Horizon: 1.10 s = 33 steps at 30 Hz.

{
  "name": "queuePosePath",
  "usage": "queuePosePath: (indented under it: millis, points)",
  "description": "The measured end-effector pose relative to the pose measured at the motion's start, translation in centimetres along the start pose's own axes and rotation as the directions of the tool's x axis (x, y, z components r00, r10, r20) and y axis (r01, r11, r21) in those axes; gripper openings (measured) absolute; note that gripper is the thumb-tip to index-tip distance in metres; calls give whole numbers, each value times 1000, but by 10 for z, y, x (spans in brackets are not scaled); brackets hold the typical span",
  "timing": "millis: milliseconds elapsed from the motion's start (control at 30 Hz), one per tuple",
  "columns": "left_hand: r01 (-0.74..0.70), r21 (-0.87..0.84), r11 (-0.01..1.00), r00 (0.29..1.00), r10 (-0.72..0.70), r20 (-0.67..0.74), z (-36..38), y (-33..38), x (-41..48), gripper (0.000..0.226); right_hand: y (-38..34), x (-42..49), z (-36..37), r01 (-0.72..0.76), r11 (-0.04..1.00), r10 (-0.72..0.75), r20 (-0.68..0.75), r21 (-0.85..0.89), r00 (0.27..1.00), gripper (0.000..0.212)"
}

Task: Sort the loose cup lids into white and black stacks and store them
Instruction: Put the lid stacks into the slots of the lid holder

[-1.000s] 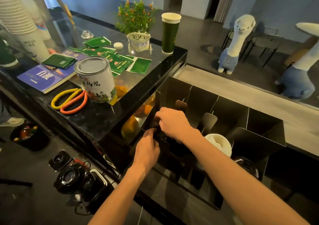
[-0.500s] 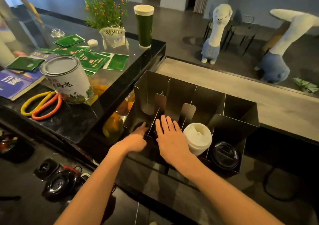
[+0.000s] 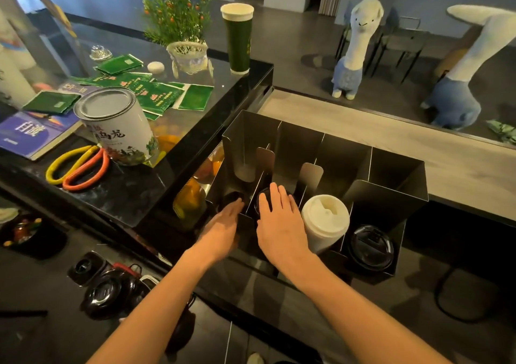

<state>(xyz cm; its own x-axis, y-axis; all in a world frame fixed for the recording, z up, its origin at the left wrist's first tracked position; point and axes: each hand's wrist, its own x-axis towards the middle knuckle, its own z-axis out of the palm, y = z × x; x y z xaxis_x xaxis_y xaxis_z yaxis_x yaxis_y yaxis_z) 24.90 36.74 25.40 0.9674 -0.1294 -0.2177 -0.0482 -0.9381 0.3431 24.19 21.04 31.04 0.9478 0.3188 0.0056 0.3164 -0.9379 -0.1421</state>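
A metal lid organiser (image 3: 391, 185) with several slanted slots stands in front of me. A stack of white lids (image 3: 325, 219) fills the third slot and a stack of black lids (image 3: 371, 247) the rightmost one. My right hand (image 3: 279, 221) lies flat, fingers spread, on black lids (image 3: 264, 196) in the second slot. My left hand (image 3: 224, 229) rests with fingers extended at the front of the leftmost slot, where a dark lid (image 3: 233, 196) shows. Neither hand grips anything.
A black counter (image 3: 134, 196) on the left holds a tea tin (image 3: 120, 129), scissors (image 3: 78, 168), green packets (image 3: 156, 95), a book, a plant and a tall green cup (image 3: 237, 36). Black lidded containers (image 3: 103, 288) sit below. A wooden ledge (image 3: 391, 140) runs behind the organiser.
A second ago both hands were curled inside the left slots; now they lie flat and open on the slot fronts. The view has shifted to the right and slightly closer.
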Motion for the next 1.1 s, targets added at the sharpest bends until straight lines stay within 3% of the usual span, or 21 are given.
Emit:
queuePosePath:
  millis: [100,200,267,367,433,500,567,633,700,767,833,933,1033,1100]
  points:
    - [110,-199,974,993,-117,-24,0,5,5,99,3,-5,7,26,998,-26,0,-53,1000,70]
    - [193,-161,968,981,-196,-1,-9,10,12,95,7,1,5,31,999,-32,-8,-29,999,70]
    - [189,-155,970,982,-188,19,-10,9,15,89,6,-2,5,32,999,-32,-19,-9,999,71]
    - [156,-309,938,986,-164,1,-10,9,10,84,8,-8,7,39,999,-38,-12,27,999,72]
    - [100,-418,903,981,-160,-112,-12,12,3,76,12,-5,-2,56,997,-57,4,57,998,66]
    - [-42,-472,881,933,-134,-333,-18,20,-7,64,15,-4,-16,95,989,-92,-36,113,995,51]
    - [-260,-390,883,807,-23,-590,-24,33,-14,50,18,-10,-30,131,979,-108,-148,155,983,38]
    - [-409,-247,879,724,148,-674,-27,47,-13,42,26,-21,-39,116,978,-57,-314,173,948,29]
    - [-473,-148,869,744,303,-595,-27,64,-5,46,42,-31,-41,42,983,39,-434,176,900,25]
    - [-461,-25,887,795,401,-456,-20,76,5,56,60,-39,-38,-48,984,118,-418,174,901,29]
    - [-388,77,918,852,390,-349,-5,84,13,65,72,-43,-30,-91,989,123,-319,114,940,41]
    - [-302,154,941,884,336,-324,12,86,15,72,75,-43,-18,-84,994,98,-264,63,960,51]
    - [-348,122,930,877,369,-308,7,82,16,71,80,-43,-19,-30,998,41,-221,51,974,54]
    - [-342,44,939,883,337,-328,0,77,18,61,89,-44,-23,-8,991,33,-188,130,982,58]
